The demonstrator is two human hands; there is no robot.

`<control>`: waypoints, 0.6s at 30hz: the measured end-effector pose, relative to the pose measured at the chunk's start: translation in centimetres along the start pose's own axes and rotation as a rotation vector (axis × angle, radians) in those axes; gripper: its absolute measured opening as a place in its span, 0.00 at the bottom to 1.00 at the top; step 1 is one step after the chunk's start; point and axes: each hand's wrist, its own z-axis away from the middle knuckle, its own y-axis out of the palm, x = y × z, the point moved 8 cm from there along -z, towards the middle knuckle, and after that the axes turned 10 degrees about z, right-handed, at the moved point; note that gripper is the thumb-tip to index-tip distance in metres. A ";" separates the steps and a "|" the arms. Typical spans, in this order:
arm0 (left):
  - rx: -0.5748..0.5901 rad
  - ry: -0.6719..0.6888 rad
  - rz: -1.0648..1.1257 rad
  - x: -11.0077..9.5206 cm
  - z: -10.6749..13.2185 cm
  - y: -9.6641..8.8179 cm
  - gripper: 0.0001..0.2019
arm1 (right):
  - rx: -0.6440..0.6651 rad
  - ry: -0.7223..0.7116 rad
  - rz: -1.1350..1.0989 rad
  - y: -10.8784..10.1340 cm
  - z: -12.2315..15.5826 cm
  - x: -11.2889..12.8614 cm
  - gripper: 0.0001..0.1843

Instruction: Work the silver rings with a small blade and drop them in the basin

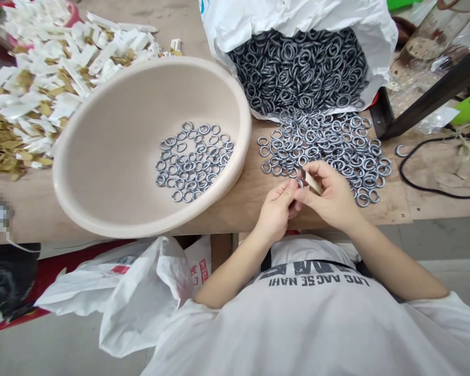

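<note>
Over the table's front edge, both hands meet. My left hand (276, 209) is closed in a pinch on a small grey metal ring (300, 184), mostly covered by the fingers. My right hand (331, 196) is closed around a short, narrow tool (312, 183) with a tan body and a dark end, held against the ring; its exact kind I cannot make out. Just beyond the hands lies a loose pile of grey metal rings (329, 141). To the left, a large beige basin (102, 172) holds many similar rings (196, 162) on its right side.
A white sack (297, 15) full of darker rings (297, 68) lies open behind the pile. White and gold plastic parts (70, 62) are heaped at the far left. A dark metal post (434, 94) and a black cable (426, 188) are on the right. White bags (141, 292) hang below.
</note>
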 end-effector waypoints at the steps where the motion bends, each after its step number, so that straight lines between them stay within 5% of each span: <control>1: -0.008 0.015 -0.012 -0.1 0.1 0.0 0.24 | -0.013 -0.012 0.031 -0.1 0.1 0.0 0.20; 7: -0.004 -0.059 0.013 0.2 0.7 0.8 0.25 | 0.005 -0.004 0.035 -0.4 0.0 -0.4 0.21; 10: -0.010 -0.077 0.098 -0.1 0.8 0.9 0.23 | -0.040 -0.122 0.220 -1.2 0.7 0.8 0.18; 14: -0.007 -0.102 0.156 -0.1 0.9 1.1 0.25 | 0.056 -0.292 0.448 -0.4 2.2 2.4 0.13; 18: -0.031 -0.124 0.163 0.0 1.0 1.1 0.25 | 0.070 -0.324 0.532 -0.1 2.7 3.0 0.14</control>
